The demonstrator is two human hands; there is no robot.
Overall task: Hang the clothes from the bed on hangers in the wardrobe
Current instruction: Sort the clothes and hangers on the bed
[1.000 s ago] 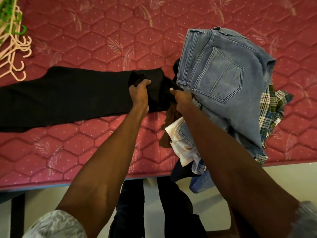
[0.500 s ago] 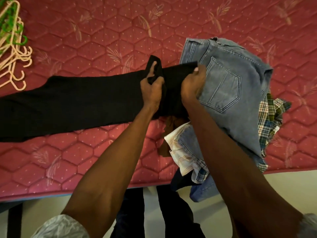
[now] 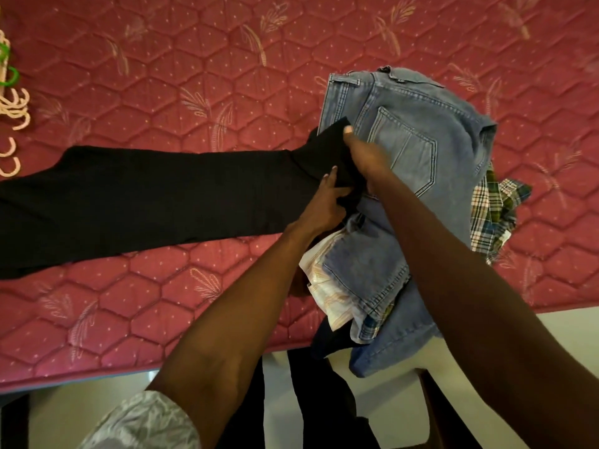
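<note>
A black garment [image 3: 155,199] lies stretched across the red quilted bed [image 3: 194,76], running from the left edge to the clothes pile. My left hand [image 3: 324,205] grips its right end from below. My right hand [image 3: 364,157] pinches the same end higher up, against a pair of blue jeans [image 3: 421,140]. The jeans top a heap that also holds a plaid shirt [image 3: 492,215] and a pale striped shirt [image 3: 327,280]. Pink and green hangers [image 3: 13,102] lie at the far left edge of the bed.
The clothes pile overhangs the bed's near edge [image 3: 162,367]. Below it are a pale floor [image 3: 97,396] and my dark trouser legs [image 3: 324,400]. A brown piece of furniture [image 3: 434,409] shows at the lower right.
Both hands have shifted right with the black garment's end, onto the jeans. The left hand dropped below the right, and the raised fold of fabric has flattened.
</note>
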